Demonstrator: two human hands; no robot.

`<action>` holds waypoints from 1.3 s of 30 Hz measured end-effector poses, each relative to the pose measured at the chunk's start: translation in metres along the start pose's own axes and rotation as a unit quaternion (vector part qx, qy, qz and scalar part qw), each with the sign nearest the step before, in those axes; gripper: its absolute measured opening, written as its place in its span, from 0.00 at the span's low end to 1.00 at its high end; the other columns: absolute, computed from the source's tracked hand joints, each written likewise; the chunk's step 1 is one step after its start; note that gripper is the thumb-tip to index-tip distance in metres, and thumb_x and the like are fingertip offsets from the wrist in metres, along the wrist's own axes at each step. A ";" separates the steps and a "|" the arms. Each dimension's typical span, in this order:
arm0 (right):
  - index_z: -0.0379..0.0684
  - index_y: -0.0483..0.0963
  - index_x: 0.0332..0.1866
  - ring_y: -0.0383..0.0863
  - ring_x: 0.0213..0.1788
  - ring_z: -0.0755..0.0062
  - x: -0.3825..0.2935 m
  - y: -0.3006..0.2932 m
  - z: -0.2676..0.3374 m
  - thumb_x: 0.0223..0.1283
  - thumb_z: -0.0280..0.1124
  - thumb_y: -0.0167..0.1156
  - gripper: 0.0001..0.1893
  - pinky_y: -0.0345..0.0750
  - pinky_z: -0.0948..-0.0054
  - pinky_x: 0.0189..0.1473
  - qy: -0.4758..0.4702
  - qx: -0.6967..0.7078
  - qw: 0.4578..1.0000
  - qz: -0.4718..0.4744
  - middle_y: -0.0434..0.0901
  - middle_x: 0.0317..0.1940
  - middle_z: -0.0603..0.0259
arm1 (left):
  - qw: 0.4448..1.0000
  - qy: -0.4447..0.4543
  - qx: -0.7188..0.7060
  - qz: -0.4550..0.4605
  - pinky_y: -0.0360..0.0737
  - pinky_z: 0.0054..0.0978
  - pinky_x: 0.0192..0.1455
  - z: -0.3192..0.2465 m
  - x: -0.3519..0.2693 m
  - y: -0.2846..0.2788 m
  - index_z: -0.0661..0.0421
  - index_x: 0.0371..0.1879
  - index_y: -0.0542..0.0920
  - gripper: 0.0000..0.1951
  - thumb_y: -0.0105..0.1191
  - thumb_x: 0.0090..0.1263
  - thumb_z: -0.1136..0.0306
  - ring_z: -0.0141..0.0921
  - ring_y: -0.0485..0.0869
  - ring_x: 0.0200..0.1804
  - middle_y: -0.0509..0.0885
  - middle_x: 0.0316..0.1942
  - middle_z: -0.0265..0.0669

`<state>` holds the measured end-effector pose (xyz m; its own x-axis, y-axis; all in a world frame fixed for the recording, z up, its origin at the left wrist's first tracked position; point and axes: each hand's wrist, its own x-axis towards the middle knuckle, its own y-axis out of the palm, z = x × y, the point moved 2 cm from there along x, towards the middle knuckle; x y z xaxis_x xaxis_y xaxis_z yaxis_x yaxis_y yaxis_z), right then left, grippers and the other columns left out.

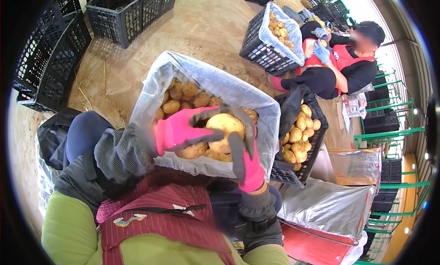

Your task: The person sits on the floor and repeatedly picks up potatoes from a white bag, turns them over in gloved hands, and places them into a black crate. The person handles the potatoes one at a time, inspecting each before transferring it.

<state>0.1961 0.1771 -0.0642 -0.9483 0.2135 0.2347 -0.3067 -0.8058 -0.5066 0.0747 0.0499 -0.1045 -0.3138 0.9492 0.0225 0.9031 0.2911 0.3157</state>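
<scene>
Both of my hands wear pink gloves with dark grey coated fingers and palms. A large pale-yellow potato (225, 124) sits between them, above a crate lined with white sheeting (227, 76). My left hand (187, 127) grips the potato from the left, while my right hand (249, 151) curls around its right and lower sides. Brown potatoes (177, 93) fill part of the lined crate under my hands. Another potato (192, 151) lies just below my left hand. My fingers hide part of the crate's contents.
To the right, a black plastic crate (302, 175) holds several pale potatoes (299, 134). Beyond, a seated person (354, 65) with blue gloves works beside another lined crate (264, 55). Black crates (127, 21) stand on the dirt floor at upper left. Silver sheeting (326, 206) lies at lower right.
</scene>
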 end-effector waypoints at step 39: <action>0.36 0.68 0.57 0.73 0.53 0.57 0.009 -0.006 0.004 0.36 0.31 0.74 0.37 0.71 0.63 0.54 -0.122 -0.050 0.986 -0.098 0.73 0.52 0.53 | 0.966 -0.128 -0.222 0.037 0.77 0.23 0.44 0.004 -0.004 0.023 0.59 0.51 0.72 0.22 0.48 0.69 0.53 0.25 0.80 0.41 0.80 0.40 0.35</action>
<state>0.1896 0.1814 -0.0560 -0.8265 0.2107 0.5221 -0.4998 -0.7013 -0.5083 0.0981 0.0530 -0.1015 -0.1193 0.9805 -0.1560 0.6883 0.1949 0.6987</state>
